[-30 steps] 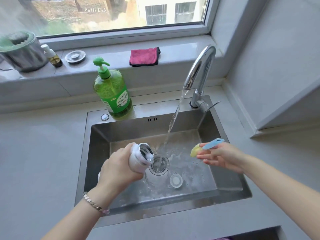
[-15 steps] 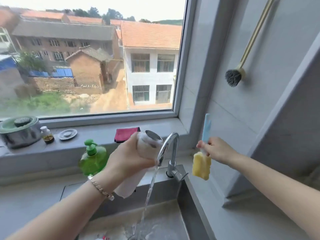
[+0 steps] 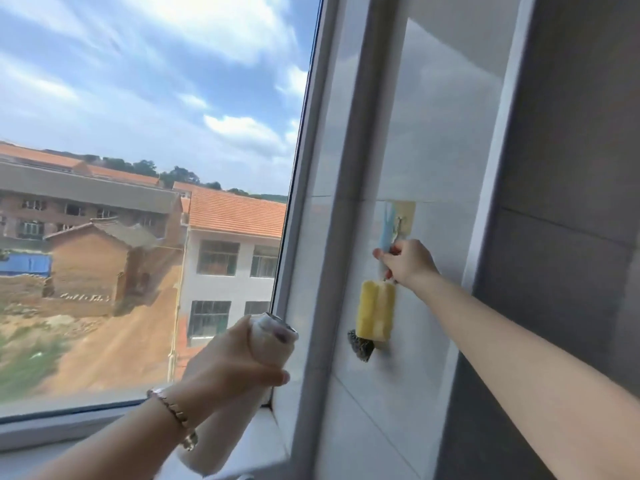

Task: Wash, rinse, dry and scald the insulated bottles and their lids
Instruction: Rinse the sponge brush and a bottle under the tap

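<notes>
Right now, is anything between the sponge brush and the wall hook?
Nothing visible does. The right hand holds the sponge brush with its blue handle beside the hook; a dark brush head sits lower on the wall, behind the sponge.

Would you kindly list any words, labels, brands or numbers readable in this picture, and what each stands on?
No text can be read.
Bottle in the left hand: no label shows.
Sponge brush in the right hand: no print shows.
Pale marks on the brick wall outside: too blurred to read.
</notes>
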The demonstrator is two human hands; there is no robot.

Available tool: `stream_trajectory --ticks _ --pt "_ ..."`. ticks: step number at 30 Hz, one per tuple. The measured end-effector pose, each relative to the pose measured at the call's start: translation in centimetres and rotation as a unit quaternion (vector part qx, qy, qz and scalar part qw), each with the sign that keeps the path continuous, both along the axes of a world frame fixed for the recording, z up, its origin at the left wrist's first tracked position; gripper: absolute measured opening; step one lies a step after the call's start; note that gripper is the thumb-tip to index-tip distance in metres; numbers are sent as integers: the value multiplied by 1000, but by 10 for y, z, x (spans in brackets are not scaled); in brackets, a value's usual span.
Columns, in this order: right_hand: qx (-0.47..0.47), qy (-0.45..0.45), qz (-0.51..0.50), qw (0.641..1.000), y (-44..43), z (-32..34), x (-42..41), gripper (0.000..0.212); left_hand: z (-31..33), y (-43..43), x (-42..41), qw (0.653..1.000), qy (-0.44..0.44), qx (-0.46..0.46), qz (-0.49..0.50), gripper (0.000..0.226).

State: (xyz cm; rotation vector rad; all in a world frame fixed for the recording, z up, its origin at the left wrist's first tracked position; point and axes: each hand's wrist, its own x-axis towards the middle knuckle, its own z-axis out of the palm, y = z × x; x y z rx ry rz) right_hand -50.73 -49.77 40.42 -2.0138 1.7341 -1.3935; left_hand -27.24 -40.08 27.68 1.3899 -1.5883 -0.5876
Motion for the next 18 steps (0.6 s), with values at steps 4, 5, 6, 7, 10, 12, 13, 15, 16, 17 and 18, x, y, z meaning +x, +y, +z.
stream_trajectory --ticks 4,5,6,7,10,12,13,15,16,17,18 --pt "19 -42 -20 999 -27 4 11 22 6 -8 4 1000 -10 -12 15 56" --pt "21 -58 -28 998 -32 3 14 21 7 -9 6 1000 -11 -10 17 55" --pt "26 -80 -39 996 -36 0 16 25 7 -9 9 1000 -13 -5 20 53" --pt "34 -100 -50 993 -40 -5 17 33 6 -9 11 1000 -17 2 23 52" --pt "66 -116 -69 989 -45 -23 17 40 -1 -11 17 998 -32 24 39 66" --pt "77 -112 -76 988 -45 -31 14 36 -6 -13 19 998 -36 30 46 67" --pt "80 -108 -81 988 -45 -33 12 35 -8 -13 18 998 -35 30 45 63" --pt "76 -108 -85 988 -45 -35 8 34 -9 -12 16 998 -32 27 40 54" --pt "77 -109 -83 988 -44 -36 6 33 -9 -12 15 998 -31 27 39 50" --pt "81 -108 -81 987 -42 -37 5 29 -9 -11 15 998 -32 27 41 47" --pt "84 -100 -84 988 -38 -39 5 26 -10 -11 15 998 -34 25 41 44"
